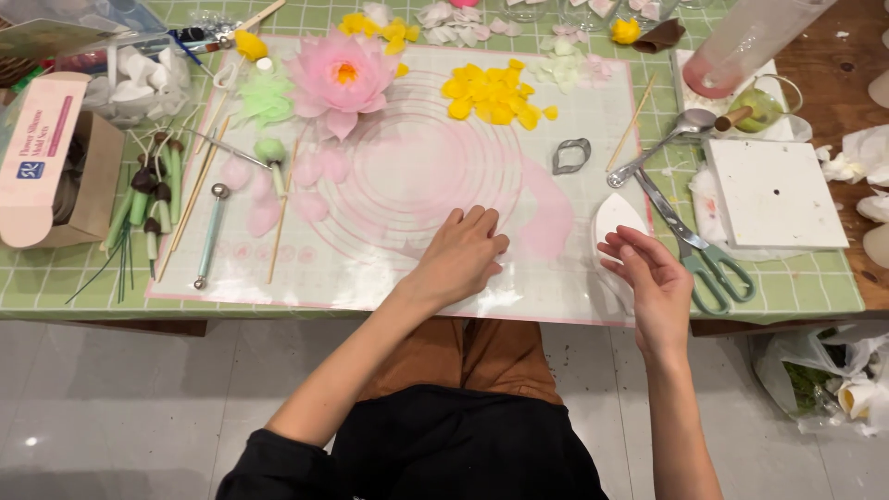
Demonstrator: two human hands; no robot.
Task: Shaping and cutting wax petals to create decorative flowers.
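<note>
My left hand (460, 255) lies palm down on the clear work mat (407, 278), its fingers pressing on a thin pink rolled sheet (546, 218). Just right of it, my right hand (650, 278) is held palm up with fingers apart, its fingertips at a white leaf-shaped mould (616, 218) by the mat's right edge. A finished pink flower (341, 81) sits at the mat's upper left, with loose pink petals (310, 185) below it and yellow petals (491, 97) to its right. A metal petal cutter (570, 156) lies above the pink sheet.
Green-handled scissors (699, 250), a spoon (671, 139) and a white square block (773, 193) lie at the right. A ball tool (211, 236), wooden sticks (190, 199) and green stems (148, 208) sit at the left beside a pink cardboard box (46, 157). A plastic bag (824, 380) is on the floor.
</note>
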